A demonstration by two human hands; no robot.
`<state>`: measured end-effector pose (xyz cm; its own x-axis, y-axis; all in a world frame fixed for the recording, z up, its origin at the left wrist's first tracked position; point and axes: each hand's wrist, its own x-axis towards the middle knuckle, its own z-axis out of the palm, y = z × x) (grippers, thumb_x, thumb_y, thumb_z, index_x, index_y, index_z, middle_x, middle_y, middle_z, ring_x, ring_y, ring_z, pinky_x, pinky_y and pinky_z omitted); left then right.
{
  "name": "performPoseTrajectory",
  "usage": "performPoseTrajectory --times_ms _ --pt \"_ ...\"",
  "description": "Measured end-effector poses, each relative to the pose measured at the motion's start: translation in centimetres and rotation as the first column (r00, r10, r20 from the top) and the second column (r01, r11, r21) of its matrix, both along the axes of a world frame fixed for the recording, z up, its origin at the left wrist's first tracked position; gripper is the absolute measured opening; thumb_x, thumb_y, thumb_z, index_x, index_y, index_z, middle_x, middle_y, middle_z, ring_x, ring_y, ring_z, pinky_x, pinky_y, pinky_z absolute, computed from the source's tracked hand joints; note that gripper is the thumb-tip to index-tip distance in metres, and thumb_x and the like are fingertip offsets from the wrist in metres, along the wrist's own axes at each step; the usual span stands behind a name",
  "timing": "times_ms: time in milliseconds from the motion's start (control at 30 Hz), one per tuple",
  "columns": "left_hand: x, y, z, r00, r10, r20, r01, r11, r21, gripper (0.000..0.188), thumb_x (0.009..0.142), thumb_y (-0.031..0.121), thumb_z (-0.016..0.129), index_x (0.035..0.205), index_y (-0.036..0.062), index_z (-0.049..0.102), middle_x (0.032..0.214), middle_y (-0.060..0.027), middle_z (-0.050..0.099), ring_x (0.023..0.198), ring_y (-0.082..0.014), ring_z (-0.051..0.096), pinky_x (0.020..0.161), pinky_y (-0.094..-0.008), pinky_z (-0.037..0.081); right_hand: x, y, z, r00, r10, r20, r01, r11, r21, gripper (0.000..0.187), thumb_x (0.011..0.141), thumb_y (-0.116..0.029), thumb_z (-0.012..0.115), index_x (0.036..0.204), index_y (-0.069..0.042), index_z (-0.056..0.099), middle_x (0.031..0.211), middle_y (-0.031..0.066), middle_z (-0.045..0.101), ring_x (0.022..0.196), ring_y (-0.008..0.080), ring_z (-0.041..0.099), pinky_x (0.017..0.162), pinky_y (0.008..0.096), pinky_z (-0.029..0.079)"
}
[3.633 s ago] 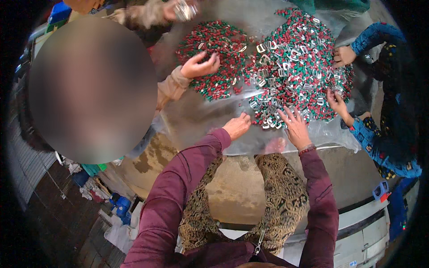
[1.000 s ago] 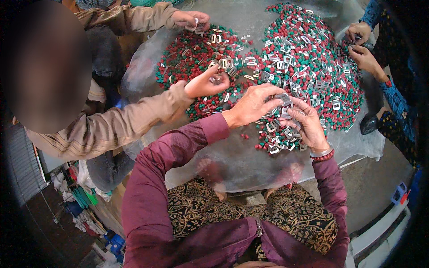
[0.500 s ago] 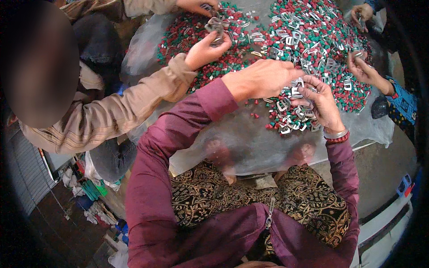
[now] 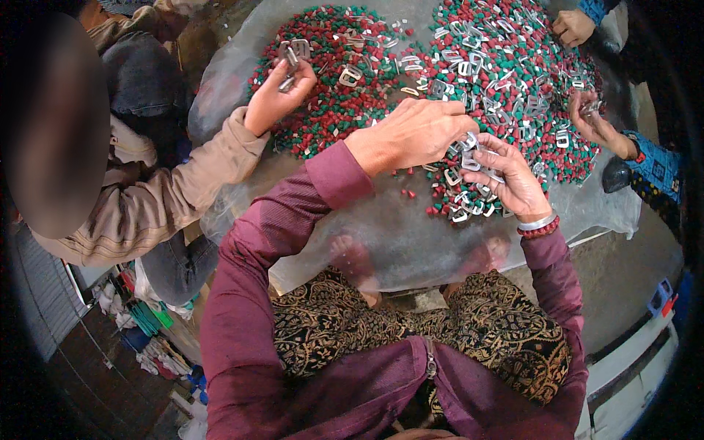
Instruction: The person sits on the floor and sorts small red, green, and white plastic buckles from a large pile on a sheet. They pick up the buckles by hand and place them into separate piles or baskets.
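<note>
My right hand (image 4: 512, 180) is closed on several silvery metal buckles (image 4: 469, 158), flat frames with slots, held between thumb and fingers. From the left, my left hand (image 4: 414, 136) reaches across, its fingers bent and pinched at the upper end of the same buckles; its fingertips are partly hidden. Below and around both hands spreads a heap of small red and green pieces (image 4: 513, 73) with many loose buckles mixed in. More loose buckles (image 4: 469, 202) lie at the heap's near edge, just under my right hand.
Clear plastic sheeting (image 4: 396, 249) lies under the heap. On the left, a co-worker's hand (image 4: 282, 92) holds metal buckles over a second heap (image 4: 330, 73). Another person's hands (image 4: 594, 121) work at the right edge. A dark round object (image 4: 618, 174) sits beside that person's sleeve.
My hands have shifted slightly left and down together, still at the buckles. The left co-worker's near hand has moved left, and their other hand has drawn back from the heap.
</note>
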<state>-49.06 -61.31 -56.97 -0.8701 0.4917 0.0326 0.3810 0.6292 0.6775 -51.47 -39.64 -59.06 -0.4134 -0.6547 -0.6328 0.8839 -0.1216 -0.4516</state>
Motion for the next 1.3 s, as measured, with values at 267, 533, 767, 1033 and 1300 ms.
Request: performPoseTrajectory --times_ms 267,533,767,1033,1300 --pt "-1.3 -2.2 0.9 0.737 -0.459 0.496 0.112 0.807 0.580 0.021 0.091 0.016 0.053 0.098 0.0004 0.065 0.084 -0.0072 0.065 0.075 -0.0154 0.060 0.070 -0.0308 0.047 -1.2 1.1 1.0 0.981 0.044 -0.187 -0.038 0.999 0.035 0.031 0.086 -0.004 0.059 0.116 0.000 0.052 0.099 0.0098 0.061 0.085 0.0203 0.064 0.071 0.0354 0.059" --pt "0.5 -0.8 -3.0 0.391 -0.538 0.747 -0.516 0.543 0.662 0.029 0.092 0.031 0.054 0.076 0.0067 0.050 0.082 -0.0042 0.055 0.064 -0.0089 0.058 0.033 -0.0173 0.036 -2.4 6.5 2.5 0.910 -0.039 -0.414 -0.014 0.992 -0.125 0.022 0.086 -0.018 0.061 0.085 -0.007 0.042 0.077 0.0039 0.046 0.070 0.0145 0.056 0.049 0.0268 0.051" --pt "3.8 5.6 -10.3 0.980 -0.193 -0.056 0.166 0.936 -0.310 0.020 0.077 0.020 0.066 0.089 0.0076 0.055 0.084 -0.0071 0.057 0.081 -0.0249 0.063 0.062 -0.0375 0.051 4.7 8.6 -6.0 0.212 0.877 -0.431 0.350 0.344 0.871 0.037 0.076 -0.024 0.072 0.098 -0.002 0.053 0.090 0.0127 0.060 0.088 0.0299 0.060 0.076 0.0387 0.048" --pt "0.5 1.6 -9.7 0.994 0.103 -0.031 -0.105 0.992 -0.066 0.027 0.084 0.034 0.062 0.083 0.0075 0.063 0.078 -0.0071 0.056 0.070 -0.0221 0.061 0.059 -0.0372 0.049 1.7 5.4 -5.9 0.297 0.551 -0.780 0.293 0.725 0.624 0.016 0.085 -0.017 0.061 0.086 -0.002 0.055 0.070 0.0067 0.055 0.060 0.0180 0.051 0.052 0.0291 0.041" --pt "1.3 1.3 -5.1 0.454 -0.449 0.770 -0.495 0.592 0.636 0.023 0.086 0.015 0.052 0.103 0.0031 0.059 0.078 -0.0029 0.061 0.064 -0.0073 0.057 0.040 -0.0190 0.035 -0.4 8.3 -0.7 0.865 -0.278 -0.417 0.129 0.928 -0.350 0.018 0.072 -0.003 0.047 0.088 0.000 0.040 0.085 0.0188 0.052 0.058 0.0198 0.053 0.033 0.0197 0.036"
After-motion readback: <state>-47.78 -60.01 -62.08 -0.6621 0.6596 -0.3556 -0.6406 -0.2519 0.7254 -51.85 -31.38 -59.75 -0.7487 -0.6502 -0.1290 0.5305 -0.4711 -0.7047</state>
